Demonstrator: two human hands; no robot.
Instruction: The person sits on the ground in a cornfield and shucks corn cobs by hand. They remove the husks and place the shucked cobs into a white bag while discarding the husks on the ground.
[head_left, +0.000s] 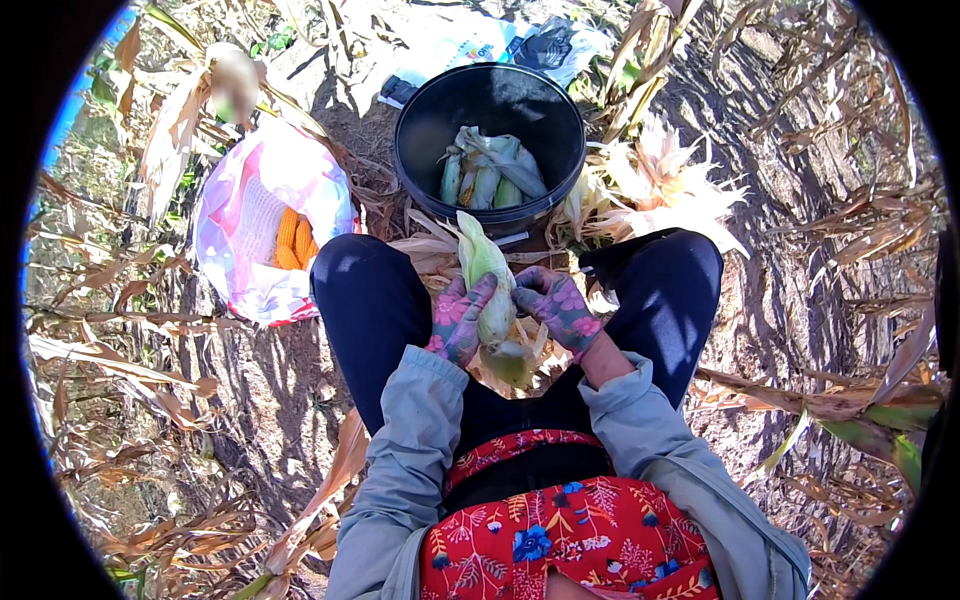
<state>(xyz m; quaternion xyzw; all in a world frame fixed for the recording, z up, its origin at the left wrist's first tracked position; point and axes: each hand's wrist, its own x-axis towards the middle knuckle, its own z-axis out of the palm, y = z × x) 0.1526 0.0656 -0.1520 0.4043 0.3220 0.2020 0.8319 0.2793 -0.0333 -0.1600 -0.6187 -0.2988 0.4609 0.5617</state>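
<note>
An ear of corn in its pale green husk (487, 289) lies between my hands, above the gap between my knees. My left hand (459, 319), in a flowered work glove, grips the ear from its left side, thumb on the husk. On the other side my right hand (556, 307), gloved alike, has its bent fingers at the husk's edge; whether they pinch a leaf is unclear. Beyond the ear stands a black bucket (420, 191) with several husked-over ears (491, 172) inside. To the left, an open plastic bag (232, 281) holds several bare orange corn cobs (294, 240).
Loose pale husks (667, 191) are heaped right of the bucket. Behind it, plastic bags (465, 49) lie on the soil. Dry corn stalks and leaves (840, 401) surround me on both sides. My bent knees flank the work area.
</note>
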